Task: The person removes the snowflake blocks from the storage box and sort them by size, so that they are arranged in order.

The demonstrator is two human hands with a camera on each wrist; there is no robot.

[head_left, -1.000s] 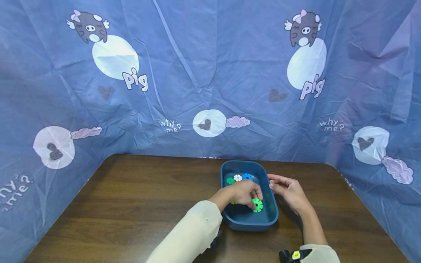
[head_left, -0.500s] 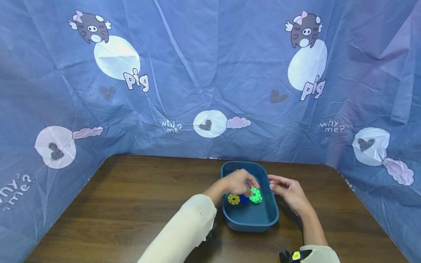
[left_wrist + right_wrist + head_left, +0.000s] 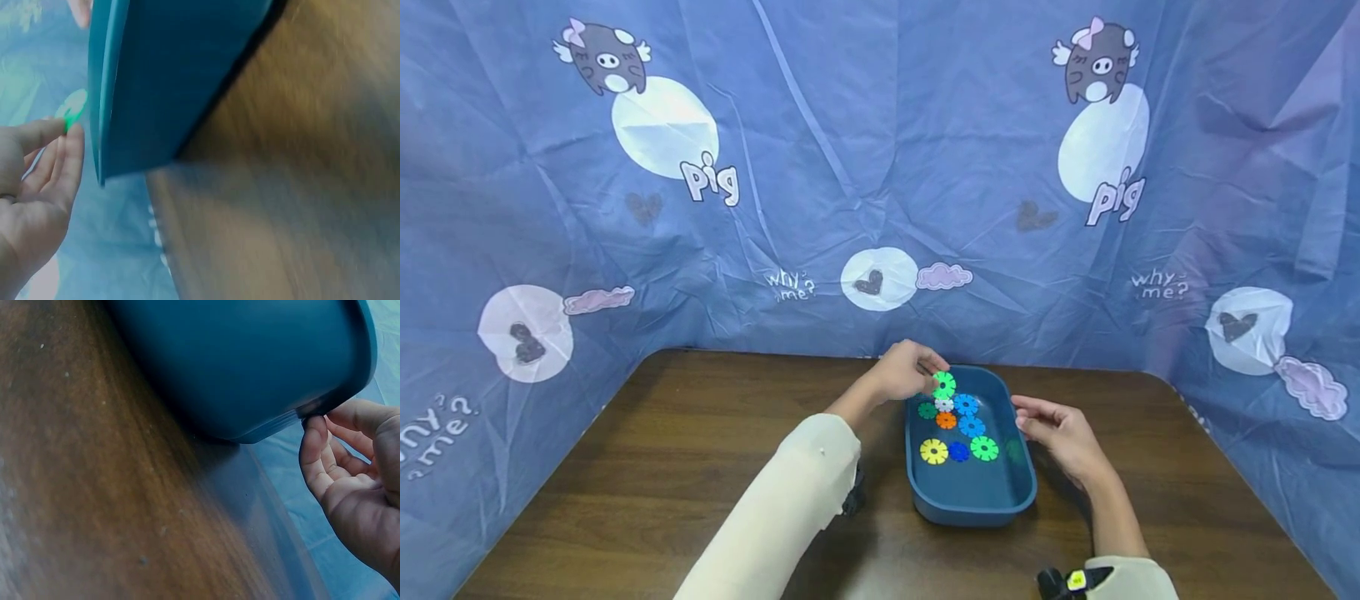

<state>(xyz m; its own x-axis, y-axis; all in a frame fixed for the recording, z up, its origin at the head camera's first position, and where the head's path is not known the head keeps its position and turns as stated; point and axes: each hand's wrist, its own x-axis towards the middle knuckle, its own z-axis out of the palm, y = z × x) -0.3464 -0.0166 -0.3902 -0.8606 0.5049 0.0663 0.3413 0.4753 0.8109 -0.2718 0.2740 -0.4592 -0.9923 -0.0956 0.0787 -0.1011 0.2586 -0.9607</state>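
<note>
Between thumb and fingers my left hand [image 3: 907, 371] pinches a light green snowflake disc [image 3: 944, 385], a toothed plastic building piece, just over the far left end of the blue bin [image 3: 973, 516]. In the left wrist view the same green disc [image 3: 73, 107] stands out from the fingertips beside the bin's rim. On the bin floor lie an orange disc [image 3: 947, 420], a yellow disc [image 3: 934, 452], a dark blue disc [image 3: 958, 451], another light green disc [image 3: 984, 448] and several others. My right hand [image 3: 1064, 437] holds the bin's right rim with thumb and fingers.
A brown wooden table [image 3: 737, 450] carries the bin near its far edge. Behind it hangs a blue printed cloth [image 3: 820, 200], which also runs along both sides. A white disc [image 3: 944, 405] and a dark green disc [image 3: 927, 410] lie close below the held piece.
My left hand has moved away and to the left with the light green disc, from over the bin's middle to its far left end. The right hand has stayed at the rim.
</note>
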